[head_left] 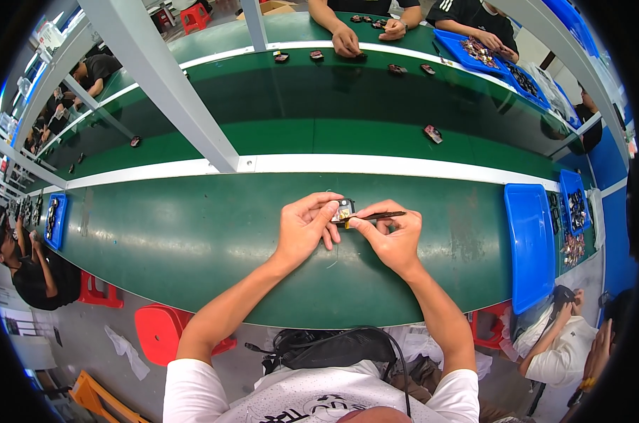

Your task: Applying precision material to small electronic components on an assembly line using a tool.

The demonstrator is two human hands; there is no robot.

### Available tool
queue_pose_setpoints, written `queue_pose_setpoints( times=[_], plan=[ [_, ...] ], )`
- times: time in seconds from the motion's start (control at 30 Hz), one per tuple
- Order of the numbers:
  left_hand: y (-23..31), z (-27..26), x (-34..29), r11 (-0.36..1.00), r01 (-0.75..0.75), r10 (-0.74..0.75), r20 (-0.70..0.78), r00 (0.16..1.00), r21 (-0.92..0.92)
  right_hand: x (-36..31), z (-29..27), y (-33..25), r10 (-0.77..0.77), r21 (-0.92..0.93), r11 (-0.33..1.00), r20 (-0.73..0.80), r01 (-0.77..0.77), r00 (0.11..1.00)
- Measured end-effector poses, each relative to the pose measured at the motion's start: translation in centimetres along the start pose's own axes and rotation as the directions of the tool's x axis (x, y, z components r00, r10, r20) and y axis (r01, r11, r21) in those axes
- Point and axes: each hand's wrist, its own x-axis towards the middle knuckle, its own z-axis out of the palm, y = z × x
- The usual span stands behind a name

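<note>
Above the green bench, my left hand grips a small electronic module with a black casing and a pale, partly golden inside. Its thumb lies along the near left edge of the module. In my right hand is a slim dark tool, shaped like tweezers, pinched between thumb and fingers. The tool's left end reaches the module's right side, where a bit of yellow shows. Exactly what the tip touches is too small to make out. Both hands are close together at the middle of the bench.
An upright blue tray stands at the right, beside a blue bin of dark parts. Beyond a white rail runs a dark green conveyor carrying small modules. Co-workers sit around. A metal post rises ahead; a red stool stands at left.
</note>
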Motion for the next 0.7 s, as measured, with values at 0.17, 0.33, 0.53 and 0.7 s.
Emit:
queue_pose_setpoints(
  times=[0.17,0.33,0.53,0.7],
  plan=[
    [0.14,-0.03,-0.02,1.000,-0.016,0.016,-0.018,1.000,0.026,-0.01,0.11,0.13,-0.019,0.014,1.000,-0.020,0.019,1.000],
    [0.08,-0.22,0.05,0.999,-0.022,0.023,-0.041,0.999,0.037,-0.11,0.30,0.15,-0.035,0.016,0.999,-0.015,0.035,0.999],
    [-0.05,-0.18,-0.02,1.000,-0.005,0.005,-0.025,1.000,0.023,-0.14,0.34,0.22,-0.091,-0.024,0.996,0.009,0.091,0.996],
    [-0.03,-0.14,-0.08,1.000,-0.003,0.003,-0.011,1.000,0.028,-0.05,0.12,0.13,-0.103,-0.038,0.994,0.022,0.104,0.994]
  ],
)
